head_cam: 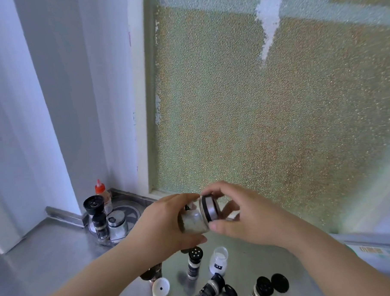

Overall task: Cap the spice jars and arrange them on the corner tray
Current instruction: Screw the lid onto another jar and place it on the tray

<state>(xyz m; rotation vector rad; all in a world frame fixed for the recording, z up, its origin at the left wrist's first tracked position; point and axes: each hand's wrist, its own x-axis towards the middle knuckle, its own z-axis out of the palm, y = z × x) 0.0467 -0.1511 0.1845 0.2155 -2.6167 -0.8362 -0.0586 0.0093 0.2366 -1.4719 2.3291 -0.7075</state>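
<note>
**Ana:** Jar [193,219] in the air, folks, tipped on its side above the worktop [48,250]! Left hand [163,223] wraps the glass body, fingers curled round it, thumb underneath.

**Ben:** And the right hand [239,215] pinches the metal lid [210,207] right at the jar's mouth, fingertips spread around the rim. Looks to me like the lid is being seated or twisted on.

**Ana:** Glass, so stiff, smooth and breakable. I'd guess it's light, with only a little pale powder inside. Holding around the belly is the smart grip; the lid takes the edge pinch.

**Ben:** Agreed. Slippery glass tilted like that could spill if the lid isn't tight.

**Ana:** Over in the corner, the tray [127,212] already carries a few: a red-tipped bottle [101,192], a black-topped grinder [93,205], a squat glass jar [117,225].

**Ben:** Plenty waiting below the hands, though. A white bottle [219,261] stands uncapped, a loose white cap [161,289] lies nearby, a black cap [280,283] too.
</note>
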